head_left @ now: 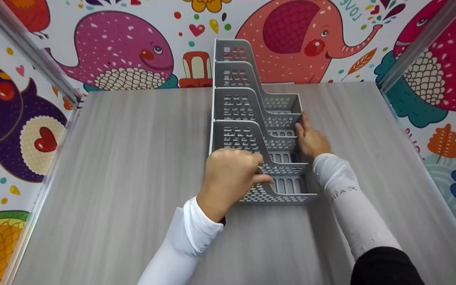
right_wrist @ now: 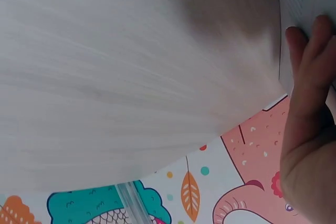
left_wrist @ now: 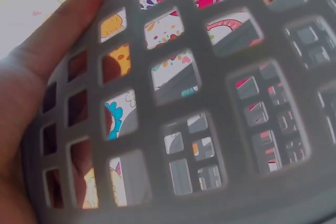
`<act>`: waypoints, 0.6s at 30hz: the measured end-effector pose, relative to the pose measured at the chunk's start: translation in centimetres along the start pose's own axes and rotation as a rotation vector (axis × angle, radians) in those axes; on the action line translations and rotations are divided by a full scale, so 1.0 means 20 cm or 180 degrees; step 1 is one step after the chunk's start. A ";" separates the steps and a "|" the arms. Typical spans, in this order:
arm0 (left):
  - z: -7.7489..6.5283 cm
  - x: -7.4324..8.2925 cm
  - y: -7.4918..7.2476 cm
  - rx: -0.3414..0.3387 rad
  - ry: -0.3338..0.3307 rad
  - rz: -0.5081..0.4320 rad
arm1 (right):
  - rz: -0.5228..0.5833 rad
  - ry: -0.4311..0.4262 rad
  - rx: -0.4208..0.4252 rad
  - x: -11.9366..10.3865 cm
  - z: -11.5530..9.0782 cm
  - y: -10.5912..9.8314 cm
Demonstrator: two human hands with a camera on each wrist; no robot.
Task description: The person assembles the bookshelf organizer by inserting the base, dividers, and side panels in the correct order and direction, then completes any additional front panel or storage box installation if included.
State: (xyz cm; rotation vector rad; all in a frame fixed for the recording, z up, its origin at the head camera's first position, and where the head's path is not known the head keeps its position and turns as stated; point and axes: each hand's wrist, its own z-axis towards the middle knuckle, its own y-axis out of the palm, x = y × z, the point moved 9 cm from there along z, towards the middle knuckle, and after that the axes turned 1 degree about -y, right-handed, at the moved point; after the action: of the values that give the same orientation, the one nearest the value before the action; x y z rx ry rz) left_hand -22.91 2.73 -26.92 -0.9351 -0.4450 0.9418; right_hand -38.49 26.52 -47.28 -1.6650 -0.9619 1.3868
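Note:
Several grey perforated plastic storage baskets (head_left: 238,92) stand in a row on the table, each with a tall left part sloping down to a low right part. My left hand (head_left: 230,180) grips the tall wall of the nearest basket (head_left: 287,199). In the left wrist view, that basket's slotted wall (left_wrist: 144,114) fills most of the picture, with fingers showing through its holes. My right hand (head_left: 315,142) lies along the right side of the row, fingers extended. In the right wrist view its fingertips touch the basket side (right_wrist: 304,3).
The wood-grain tabletop (head_left: 133,166) spreads around the baskets. Behind it is a wall panel (head_left: 63,23) printed with cartoon animals, close to the farthest basket. Metal posts (head_left: 34,51) rise at the back corners, and printed panels also border the left and right sides.

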 end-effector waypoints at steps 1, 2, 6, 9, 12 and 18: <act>0.00 0.00 0.00 0.0009 -0.0005 0.0002 | -0.0009 -0.0013 0.0005 0.00 0.00 0.00; 0.00 0.00 0.00 0.0016 -0.0009 0.0004 | -0.0011 -0.0020 0.0004 0.01 -0.01 0.00; -0.01 0.01 0.01 0.0026 -0.0014 -0.0003 | -0.0037 -0.0020 0.0000 0.02 -0.01 0.01; -0.01 0.01 0.01 0.0024 -0.0016 -0.0012 | -0.0073 -0.0006 0.0020 0.02 -0.02 0.02; -0.01 0.00 0.02 0.0023 -0.0030 -0.0008 | -0.0155 -0.0054 0.0116 0.00 -0.02 0.01; 0.01 0.01 0.02 -0.0004 0.0009 -0.0013 | -0.0226 -0.0490 0.0336 -0.05 -0.01 -0.03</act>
State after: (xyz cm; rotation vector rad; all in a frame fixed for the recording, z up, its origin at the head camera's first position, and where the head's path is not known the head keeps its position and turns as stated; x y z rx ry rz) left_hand -23.03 3.05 -27.14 -0.9361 -0.4451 0.9366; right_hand -38.39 25.96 -46.23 -1.4497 -1.0063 1.5083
